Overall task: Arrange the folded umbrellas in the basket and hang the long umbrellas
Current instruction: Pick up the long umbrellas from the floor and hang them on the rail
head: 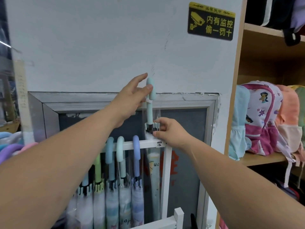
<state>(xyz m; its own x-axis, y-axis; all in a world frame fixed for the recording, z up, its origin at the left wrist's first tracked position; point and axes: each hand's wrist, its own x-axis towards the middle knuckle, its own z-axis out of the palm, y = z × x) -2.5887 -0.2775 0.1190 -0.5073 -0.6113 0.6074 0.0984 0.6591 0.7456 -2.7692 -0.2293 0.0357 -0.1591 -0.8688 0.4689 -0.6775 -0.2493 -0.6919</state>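
One raised umbrella [149, 111], three handles [120, 148] hooked over one rail [148, 144], one warning sign [211, 21].

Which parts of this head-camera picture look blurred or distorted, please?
In the head view, the light is even on the white wall, with no hard shadows; the black warning sign reads sharp; the hanging umbrellas at lower left are smeared; the wooden shelf upright leans from wide-angle distortion.

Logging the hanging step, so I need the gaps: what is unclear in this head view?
Head view: left hand overlaps the mint umbrella's handle; its grip is unclear.
Rack label: too small to read.
Hung umbrellas: tips cut off by the bottom edge.
Basket: out of view.
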